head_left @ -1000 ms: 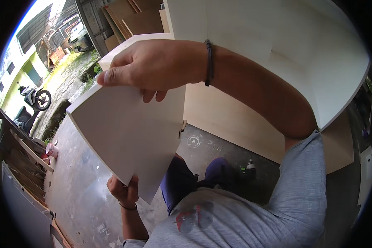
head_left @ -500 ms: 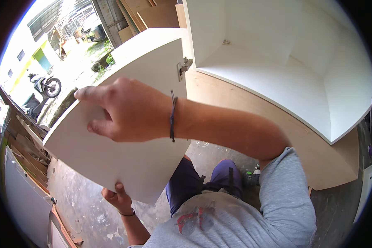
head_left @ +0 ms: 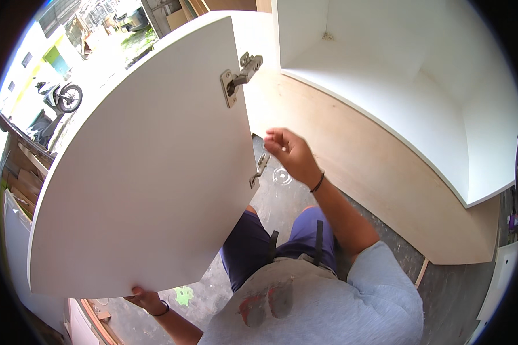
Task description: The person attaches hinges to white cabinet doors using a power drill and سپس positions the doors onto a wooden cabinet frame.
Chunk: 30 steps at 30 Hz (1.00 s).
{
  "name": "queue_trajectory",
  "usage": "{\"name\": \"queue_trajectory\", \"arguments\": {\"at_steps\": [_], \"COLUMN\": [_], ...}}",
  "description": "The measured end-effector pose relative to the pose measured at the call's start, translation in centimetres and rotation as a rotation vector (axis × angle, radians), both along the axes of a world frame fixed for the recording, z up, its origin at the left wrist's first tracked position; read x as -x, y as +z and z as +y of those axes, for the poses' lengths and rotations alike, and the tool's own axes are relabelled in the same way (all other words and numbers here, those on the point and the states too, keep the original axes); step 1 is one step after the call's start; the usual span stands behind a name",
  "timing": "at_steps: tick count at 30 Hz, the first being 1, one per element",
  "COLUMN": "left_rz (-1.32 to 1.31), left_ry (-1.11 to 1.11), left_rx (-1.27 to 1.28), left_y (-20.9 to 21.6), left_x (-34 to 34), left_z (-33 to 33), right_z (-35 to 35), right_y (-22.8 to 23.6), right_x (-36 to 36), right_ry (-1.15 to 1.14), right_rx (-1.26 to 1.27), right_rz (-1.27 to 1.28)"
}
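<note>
A white cabinet door panel [head_left: 138, 167] stands tilted in front of me on the left. My left hand [head_left: 143, 300] grips its lower edge, thumb on the white face and the other fingers mostly behind it. Along the panel's right edge sit two metal hinges, an upper hinge [head_left: 240, 77] folded outward and a lower hinge [head_left: 260, 171] partly past the edge. My right hand [head_left: 292, 152] hovers just right of the panel near the lower hinge, fingers bent and apart, holding nothing that I can see.
A large white cabinet box [head_left: 380, 75] with a plywood side [head_left: 380, 178] fills the right. Boards [head_left: 26, 184] lean at the far left. Beyond the doorway a motorbike [head_left: 60, 98] is parked outside. A green patch [head_left: 183, 295] marks the concrete floor.
My right hand has left the panel's face and moved right, beside the lower hinge. The panel appears larger and turned, showing both hinges. My left hand still holds its lower edge.
</note>
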<state>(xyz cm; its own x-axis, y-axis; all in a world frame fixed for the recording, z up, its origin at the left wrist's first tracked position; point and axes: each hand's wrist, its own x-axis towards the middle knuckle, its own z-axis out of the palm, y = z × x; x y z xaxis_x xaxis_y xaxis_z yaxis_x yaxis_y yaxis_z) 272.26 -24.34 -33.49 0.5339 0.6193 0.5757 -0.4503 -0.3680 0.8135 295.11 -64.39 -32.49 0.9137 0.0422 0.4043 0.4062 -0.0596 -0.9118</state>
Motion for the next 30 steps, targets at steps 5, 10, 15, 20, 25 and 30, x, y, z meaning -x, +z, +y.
{"name": "queue_trajectory", "arguments": {"at_steps": [5, 10, 15, 20, 25, 30], "left_rz": [0.067, 0.035, 0.188, 0.070, -0.431, -0.214], "left_ry": [-0.057, -0.049, -0.135, -0.217, -1.098, -0.674], "left_rx": [-0.065, -0.064, -0.149, -0.290, 0.310, -0.325], "left_y": [0.6, 1.7, -0.9, 0.7, 9.3, 27.3], "left_x": [-0.1, -1.0, -0.7, -2.2, -4.2, -5.8], "left_z": [0.6, -1.2, 3.0, 2.6, 4.9, 4.0], "right_z": [1.7, 2.0, 3.2, 4.0, 4.4, 4.2], "right_y": [0.0, 0.7, 1.9, 2.1, 2.2, 1.8], "right_x": [0.7, -0.5, -1.0, -2.1, -1.9, -1.0], "right_ry": [0.037, 0.103, 0.214, 0.296, 0.209, 0.244], "right_rx": [-0.012, -0.010, -0.107, -0.304, -0.244, -0.292], "right_rz": [0.078, 0.058, -0.061, 0.006, 0.003, 0.028]}}
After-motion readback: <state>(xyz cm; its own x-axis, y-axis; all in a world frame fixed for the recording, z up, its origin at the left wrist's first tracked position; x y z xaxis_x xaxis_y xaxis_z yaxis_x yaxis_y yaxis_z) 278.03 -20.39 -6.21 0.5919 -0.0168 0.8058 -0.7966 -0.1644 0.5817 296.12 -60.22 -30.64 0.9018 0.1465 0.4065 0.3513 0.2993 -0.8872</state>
